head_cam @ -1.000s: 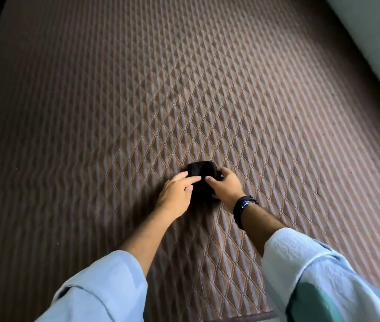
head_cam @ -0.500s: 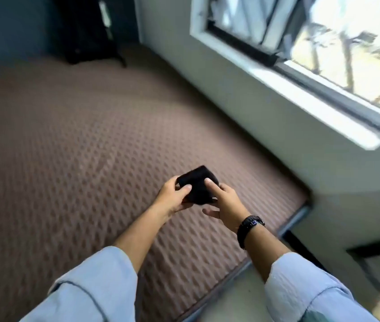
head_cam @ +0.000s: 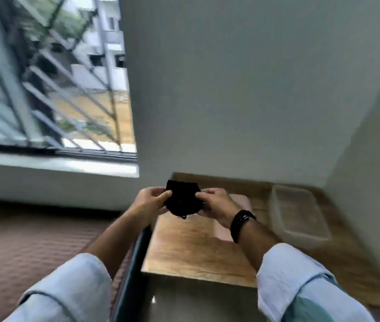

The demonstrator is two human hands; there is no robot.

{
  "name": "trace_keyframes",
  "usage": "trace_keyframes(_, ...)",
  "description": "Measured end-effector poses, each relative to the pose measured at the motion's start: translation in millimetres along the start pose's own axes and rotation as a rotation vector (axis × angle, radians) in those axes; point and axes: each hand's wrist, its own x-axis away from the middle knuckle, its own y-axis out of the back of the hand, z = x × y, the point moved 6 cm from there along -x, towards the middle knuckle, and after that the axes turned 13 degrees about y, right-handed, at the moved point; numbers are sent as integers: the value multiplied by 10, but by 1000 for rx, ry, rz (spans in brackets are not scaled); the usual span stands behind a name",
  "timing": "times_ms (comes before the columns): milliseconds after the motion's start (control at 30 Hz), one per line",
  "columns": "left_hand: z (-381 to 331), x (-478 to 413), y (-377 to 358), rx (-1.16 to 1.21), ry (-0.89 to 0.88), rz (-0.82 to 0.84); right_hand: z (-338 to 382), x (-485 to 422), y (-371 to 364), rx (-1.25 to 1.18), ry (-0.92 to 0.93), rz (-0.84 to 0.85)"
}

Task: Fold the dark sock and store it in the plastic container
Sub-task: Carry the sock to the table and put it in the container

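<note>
Sock: the folded dark sock (head_cam: 182, 199) has left the brown mattress (head_cam: 33, 240) and is now over the wooden table (head_cam: 191, 249).
Container: clear plastic container (head_cam: 298, 212) has come into view, right of the sock.

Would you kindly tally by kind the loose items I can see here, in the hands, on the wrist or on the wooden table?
Dark sock, folded, held between left hand and right hand: 1
Clear plastic container, on the wooden table: 1
Black wristband, on the right wrist: 1
Total: 3
</note>
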Motion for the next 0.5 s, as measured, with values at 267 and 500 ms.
trace_keyframes(267, -166, -144, -2645, -74, 67, 234, -32, 403, 2470, -81, -64, -280)
trace_keyframes(500, -95, -396, -3870, -108, 140, 160, -176, 280, 3767, 156, -92, -349)
